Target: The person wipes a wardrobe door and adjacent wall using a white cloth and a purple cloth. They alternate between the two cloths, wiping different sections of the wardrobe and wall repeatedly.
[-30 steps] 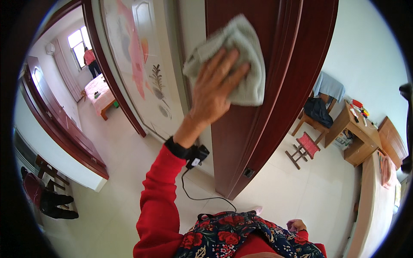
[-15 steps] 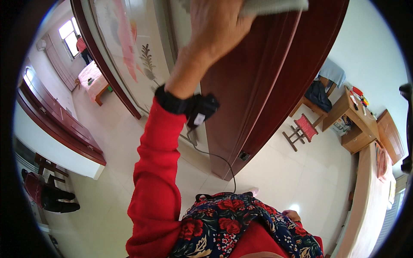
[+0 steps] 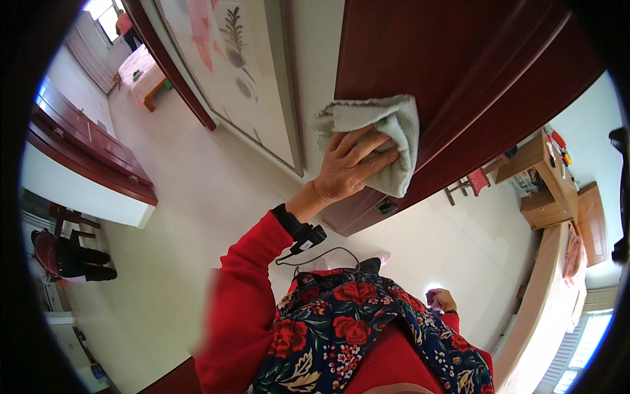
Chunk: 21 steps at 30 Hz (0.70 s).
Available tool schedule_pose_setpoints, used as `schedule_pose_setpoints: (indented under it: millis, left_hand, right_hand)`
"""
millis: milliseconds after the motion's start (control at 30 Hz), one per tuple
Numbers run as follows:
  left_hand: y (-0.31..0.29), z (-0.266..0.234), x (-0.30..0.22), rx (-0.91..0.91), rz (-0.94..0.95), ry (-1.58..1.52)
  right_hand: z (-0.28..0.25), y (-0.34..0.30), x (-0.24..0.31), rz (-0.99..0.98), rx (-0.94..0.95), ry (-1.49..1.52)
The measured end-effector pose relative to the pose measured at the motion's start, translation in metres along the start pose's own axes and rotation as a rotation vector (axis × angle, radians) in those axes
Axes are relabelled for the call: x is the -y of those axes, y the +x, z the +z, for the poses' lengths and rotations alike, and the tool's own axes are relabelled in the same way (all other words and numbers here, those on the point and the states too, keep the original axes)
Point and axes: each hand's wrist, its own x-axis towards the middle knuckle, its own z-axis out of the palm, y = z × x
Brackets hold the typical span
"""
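Observation:
My left hand [image 3: 351, 164] presses a pale grey-green cloth [image 3: 400, 141] against the dark red wooden door frame [image 3: 394, 59]. Its fingers lie bent over the folds, and the cloth overhangs the frame's left edge. Just below the cloth, a dark metal latch plate [image 3: 387, 207] is set in the wood. My right hand [image 3: 443, 300] hangs low at my right side with its fingers curled. Whatever it may hold is too small to make out.
A framed picture [image 3: 243, 79] hangs left of the door frame. One person [image 3: 125, 27] stands by a far window beyond a bed [image 3: 141, 72]; another [image 3: 69, 257] is at the left. A red-topped stool [image 3: 477, 180], desk [image 3: 548, 167] and bed [image 3: 545, 308] stand right.
My left hand and the cloth have come down the door frame from the top of the view. My right hand shows more fully at my side. The view has shifted slightly.

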Motion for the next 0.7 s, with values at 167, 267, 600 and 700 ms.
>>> schedule_pose_setpoints:
  millis: [167,267,600,700]
  left_hand:
    - [-0.063,0.003,0.001,0.205,-0.026,0.009]
    - [-0.100,0.003,0.003,0.327,-0.022,0.009]
    - [-0.198,0.027,0.001,0.712,-0.432,0.016]
    - [-0.229,0.043,0.004,0.668,-0.699,-0.049]
  right_hand:
    - [-0.005,0.006,0.033,0.222,0.136,-0.053]
    - [-0.010,0.004,0.036,0.252,0.149,-0.095]
    - [-0.017,0.006,0.046,0.196,0.172,-0.051]
    - [-0.019,0.006,0.047,0.186,0.141,-0.040]
